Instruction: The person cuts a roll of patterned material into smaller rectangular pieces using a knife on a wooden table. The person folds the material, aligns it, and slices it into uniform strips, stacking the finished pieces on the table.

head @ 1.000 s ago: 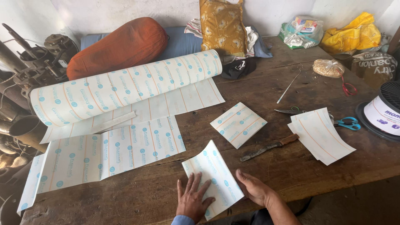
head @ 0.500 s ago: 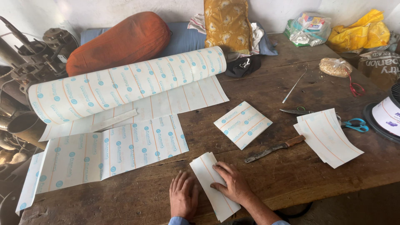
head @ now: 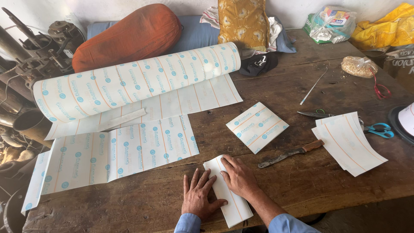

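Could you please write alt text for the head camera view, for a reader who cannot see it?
A person's left hand and right hand press flat on a folded white sheet at the near edge of a wooden table. Around it lie a large printed roll, cut sheets, a knife and scissors.

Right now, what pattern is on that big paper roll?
The big roll is white with rows of light blue dots and thin orange lines, seen in the head view.
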